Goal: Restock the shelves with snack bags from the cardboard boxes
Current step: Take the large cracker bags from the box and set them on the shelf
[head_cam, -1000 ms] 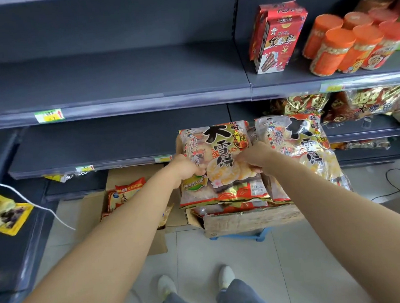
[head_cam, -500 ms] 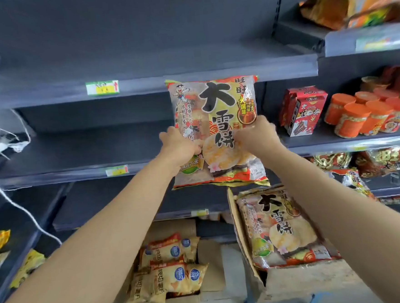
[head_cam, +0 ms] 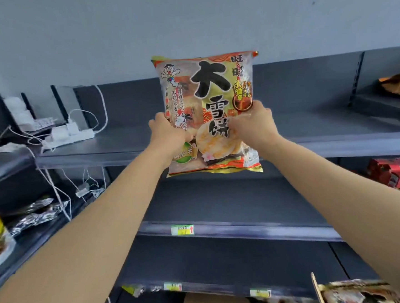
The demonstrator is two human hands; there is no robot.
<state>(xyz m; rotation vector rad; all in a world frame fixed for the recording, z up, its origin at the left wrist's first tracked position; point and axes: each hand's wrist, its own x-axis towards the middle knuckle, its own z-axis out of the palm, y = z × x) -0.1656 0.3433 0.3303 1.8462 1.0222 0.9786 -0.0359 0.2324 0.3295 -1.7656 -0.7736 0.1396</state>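
Head — left grip, right grip hold bag — box holds more.

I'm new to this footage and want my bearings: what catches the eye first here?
A large rice-cracker bag is held upright at centre, the left hand and right hand gripping its sides before the top shelf. A white power strip lies far left, level with that shelf.

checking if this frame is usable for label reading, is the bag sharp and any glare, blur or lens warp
Head view: the snack bag is sharp at centre, large print readable, faint sheen near its upper right. Head view edges smear, notably the spare bags at bottom right. The top shelf lip bows from the wide-angle lens; lighting is flat, no hard shadows.
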